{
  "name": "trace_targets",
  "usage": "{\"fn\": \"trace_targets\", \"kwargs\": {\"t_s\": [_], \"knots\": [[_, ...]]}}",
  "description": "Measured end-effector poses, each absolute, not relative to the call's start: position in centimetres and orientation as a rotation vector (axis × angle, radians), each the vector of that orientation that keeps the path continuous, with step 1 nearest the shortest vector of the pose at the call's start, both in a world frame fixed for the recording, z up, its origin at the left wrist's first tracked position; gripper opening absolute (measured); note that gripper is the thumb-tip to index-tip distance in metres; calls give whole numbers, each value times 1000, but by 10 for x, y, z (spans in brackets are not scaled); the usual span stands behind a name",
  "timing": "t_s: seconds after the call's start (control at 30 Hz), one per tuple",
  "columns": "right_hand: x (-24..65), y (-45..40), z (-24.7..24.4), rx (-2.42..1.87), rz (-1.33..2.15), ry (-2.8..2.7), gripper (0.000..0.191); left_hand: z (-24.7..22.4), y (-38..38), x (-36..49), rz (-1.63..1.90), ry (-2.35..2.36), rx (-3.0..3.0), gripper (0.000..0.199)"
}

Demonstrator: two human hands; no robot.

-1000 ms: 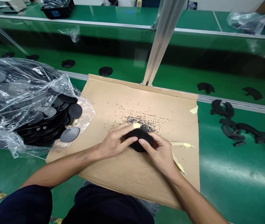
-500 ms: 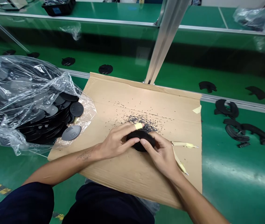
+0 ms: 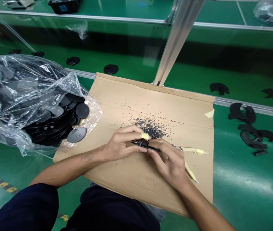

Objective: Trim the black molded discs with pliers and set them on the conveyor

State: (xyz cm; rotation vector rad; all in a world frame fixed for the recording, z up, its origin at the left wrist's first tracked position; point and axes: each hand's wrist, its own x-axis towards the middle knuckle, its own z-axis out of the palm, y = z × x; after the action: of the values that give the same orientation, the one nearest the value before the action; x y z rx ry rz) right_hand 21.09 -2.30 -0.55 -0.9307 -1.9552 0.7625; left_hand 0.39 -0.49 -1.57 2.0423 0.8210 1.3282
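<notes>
My left hand (image 3: 124,142), with yellow tape round one finger, grips the left side of a thin black disc part (image 3: 146,146). The right side of that part is held by my right hand (image 3: 170,158). It is tilted nearly edge-on, with a small raised piece on its upper side, partly hidden by my fingers. Just beyond my hands a pile of tiny black bits (image 3: 151,126) lies scattered on a cardboard sheet (image 3: 117,175). A tool with yellow-taped handles (image 3: 191,171) rests on the cardboard beside my right hand.
A clear plastic bag (image 3: 26,86) full of black discs is at the left, with a loose grey disc (image 3: 77,134) at its mouth. Curved black parts (image 3: 242,114) lie on the green surface at the right. A metal post (image 3: 178,41) rises behind the cardboard.
The black part has been tipped from showing its broad dark face to nearly edge-on, and both hands have turned with it. The whole view has shifted slightly.
</notes>
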Motion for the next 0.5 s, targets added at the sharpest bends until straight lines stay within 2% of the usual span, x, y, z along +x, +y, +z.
{"fn": "trace_targets", "kwargs": {"t_s": [0.33, 0.5], "knots": [[210, -23, -6, -938, 903, -1919, 9, -16, -10, 1, 1383, 829, 2083, 32], [211, -21, -5, -901, 906, -1907, 11, -16, -10, 2, 1373, 800, 2074, 27]]}}
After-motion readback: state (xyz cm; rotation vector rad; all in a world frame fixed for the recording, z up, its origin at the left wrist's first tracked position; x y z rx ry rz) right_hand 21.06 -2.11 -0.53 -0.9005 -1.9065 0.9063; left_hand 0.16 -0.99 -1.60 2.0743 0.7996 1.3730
